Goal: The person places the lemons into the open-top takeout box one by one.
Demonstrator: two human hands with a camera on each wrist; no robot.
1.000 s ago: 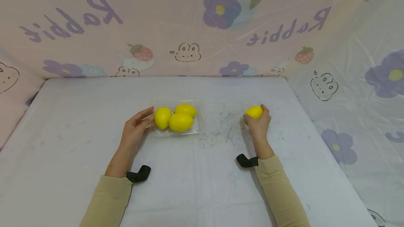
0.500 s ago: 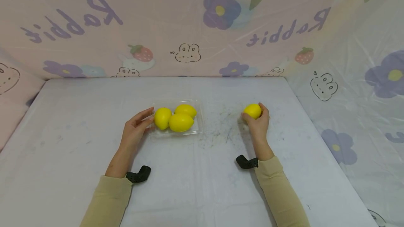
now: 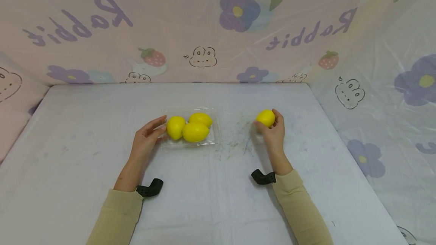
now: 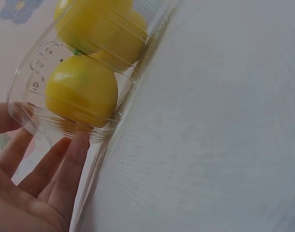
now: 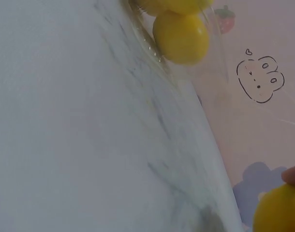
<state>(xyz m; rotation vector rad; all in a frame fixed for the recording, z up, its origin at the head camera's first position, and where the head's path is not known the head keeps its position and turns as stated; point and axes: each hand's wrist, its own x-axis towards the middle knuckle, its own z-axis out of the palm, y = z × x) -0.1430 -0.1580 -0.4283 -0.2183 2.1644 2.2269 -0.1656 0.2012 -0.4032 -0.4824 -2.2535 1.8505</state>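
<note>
A clear plastic tray (image 3: 215,136) stands mid-table with three yellow lemons in it: one at the left (image 3: 175,127), one at the front (image 3: 195,132) and one behind (image 3: 200,119). My left hand (image 3: 145,139) is at the tray's left end. Its extended fingers (image 4: 72,169) touch the ribbed end wall in the left wrist view. To the right of the tray, my right hand (image 3: 274,135) holds another lemon (image 3: 265,118) between thumb and fingers. In the right wrist view this lemon (image 5: 279,212) shows only partly, at the lower right corner, with a fingertip over it.
A white cloth covers the table (image 3: 204,192), with dark smudges (image 3: 235,146) between the tray and my right hand. Behind hangs a pink printed curtain (image 3: 170,18); a pale one (image 3: 385,131) hangs along the right side. Each wrist carries a black camera mount.
My right hand has moved left with its lemon, nearer the tray, and slightly towards the back. My left hand, the tray and its lemons have stayed where they were.
</note>
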